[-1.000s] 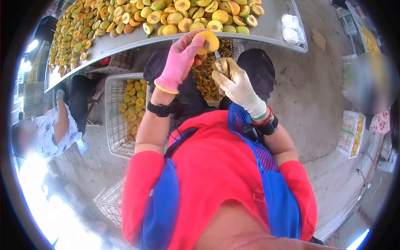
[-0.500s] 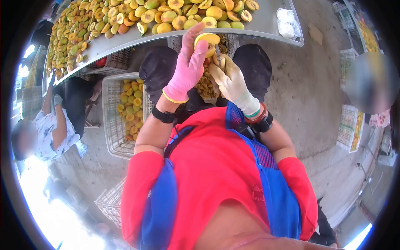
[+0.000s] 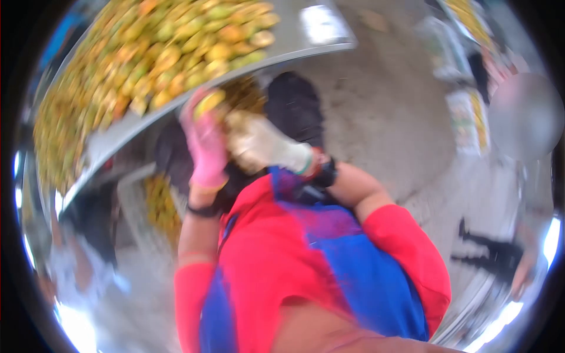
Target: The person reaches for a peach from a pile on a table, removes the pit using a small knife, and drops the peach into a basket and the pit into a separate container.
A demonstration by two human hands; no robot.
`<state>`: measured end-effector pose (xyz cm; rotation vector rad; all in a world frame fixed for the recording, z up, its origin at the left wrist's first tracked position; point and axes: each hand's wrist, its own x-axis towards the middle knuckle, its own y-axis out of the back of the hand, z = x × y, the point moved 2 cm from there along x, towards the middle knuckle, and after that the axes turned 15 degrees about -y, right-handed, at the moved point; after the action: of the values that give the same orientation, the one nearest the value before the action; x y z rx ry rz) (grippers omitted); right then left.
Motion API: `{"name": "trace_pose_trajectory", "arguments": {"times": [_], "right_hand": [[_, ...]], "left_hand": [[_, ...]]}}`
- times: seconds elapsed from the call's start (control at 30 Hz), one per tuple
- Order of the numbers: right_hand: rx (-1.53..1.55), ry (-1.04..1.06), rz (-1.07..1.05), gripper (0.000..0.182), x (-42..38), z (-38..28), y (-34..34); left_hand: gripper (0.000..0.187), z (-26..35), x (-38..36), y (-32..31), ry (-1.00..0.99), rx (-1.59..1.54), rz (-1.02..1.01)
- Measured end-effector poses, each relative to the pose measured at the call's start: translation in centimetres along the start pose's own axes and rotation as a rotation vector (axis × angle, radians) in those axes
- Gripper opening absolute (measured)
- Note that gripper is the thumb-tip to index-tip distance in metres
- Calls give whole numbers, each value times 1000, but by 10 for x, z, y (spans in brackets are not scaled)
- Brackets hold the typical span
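Observation:
Motion blurs the whole view. My left hand (image 3: 206, 141), in a pink glove, holds a yellow fruit piece (image 3: 210, 103) at its fingertips, just below the table's edge. My right hand (image 3: 253, 140), in a whitish glove, is close beside it on the right. Its fingers are smeared, and whatever they may hold cannot be made out. Beyond both hands, between my knees, lie brownish-yellow scraps (image 3: 244, 94).
A metal-edged table (image 3: 294, 44) bears a large heap of halved fruit (image 3: 170, 50) and a white bundle (image 3: 322, 25). A crate of fruit (image 3: 135, 203) stands at the left. Co-workers are at the far left and right, near more crates (image 3: 465, 123).
The view has swung, so the table, crates and my hands appear further left. My right hand has turned more sideways, and the blade seen in it before is no longer discernible.

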<state>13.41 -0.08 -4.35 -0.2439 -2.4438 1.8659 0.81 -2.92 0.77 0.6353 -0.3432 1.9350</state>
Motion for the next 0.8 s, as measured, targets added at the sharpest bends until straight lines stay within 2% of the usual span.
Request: {"name": "trace_pose_trajectory", "arguments": {"times": [0.03, 0.07, 0.1, 0.13, 0.17, 0.2, 0.27, 0.33, 0.4, 0.43, 0.57, 0.67, 0.77, 0.8], "right_hand": [[-21, 10, -44, 6, 0, -4, 0], [-308, 152, 141, 9, 0, -6, -9], [-906, 324, 503, 13, 1, -9, -25], [-1186, 360, 706, 16, -2, -10, -37], [-1262, 341, 818, 20, -3, -11, -47], [-1118, 200, 823, 19, -15, -18, -71], [-1110, 328, 816, 18, -9, -10, -50], [-1305, 553, 853, 17, -7, -10, -42], [-1292, 488, 818, 18, -17, -13, -60], [-1275, 428, 835, 20, -19, -14, -67], [-1278, 554, 814, 21, -11, -13, -65], [-1176, 487, 792, 23, -13, -14, -73], [-1279, 493, 787, 22, -11, -14, -66], [-1267, 414, 770, 22, -9, -12, -63]], "left_hand": [[54, 3, 2, 0, -16, 29, -5], [55, 2, 0, -2, 20, -94, 26], [62, 7, -1, -1, -9, -55, 10], [59, 1, -4, -2, -17, -82, 15], [54, 0, -3, -3, -58, -67, -7], [48, 3, 0, -5, -33, -86, -30], [44, 22, 10, -10, 17, -104, -78], [39, 29, 22, -7, 133, -165, -119], [35, 35, 25, -3, 174, -174, -131], [35, 34, 24, -3, 148, -183, -128], [35, 39, 25, -14, 65, -200, -67], [35, 35, 23, -18, -34, -198, -48], [35, 36, 21, -18, -50, -218, -15], [36, 36, 21, -16, -50, -213, -16]]}}
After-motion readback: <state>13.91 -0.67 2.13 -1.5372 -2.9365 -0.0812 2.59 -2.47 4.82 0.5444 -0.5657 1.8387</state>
